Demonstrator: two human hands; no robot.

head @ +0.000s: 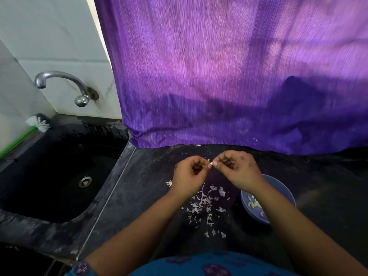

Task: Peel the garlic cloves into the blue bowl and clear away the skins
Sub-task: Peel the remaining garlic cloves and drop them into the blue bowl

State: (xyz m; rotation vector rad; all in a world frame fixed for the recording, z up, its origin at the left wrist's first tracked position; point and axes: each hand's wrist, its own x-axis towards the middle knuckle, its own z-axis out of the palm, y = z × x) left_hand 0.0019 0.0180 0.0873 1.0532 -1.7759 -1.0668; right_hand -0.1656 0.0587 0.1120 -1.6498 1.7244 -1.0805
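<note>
My left hand (189, 176) and my right hand (239, 170) meet above the dark counter, fingers curled, both pinching a small garlic clove (211, 164) between their fingertips. Most of the clove is hidden by the fingers. A scatter of white and purplish garlic skins (203, 204) lies on the counter below my hands. The blue bowl (278, 188) stands to the right, partly under my right forearm, with several peeled cloves (253, 204) inside.
A black sink (49, 176) with a metal drain fills the left side, a chrome tap (63, 84) above it on the tiled wall. A white brush with a green handle (37, 122) lies at the sink's far corner. A purple curtain (229, 76) hangs down to the counter's back edge.
</note>
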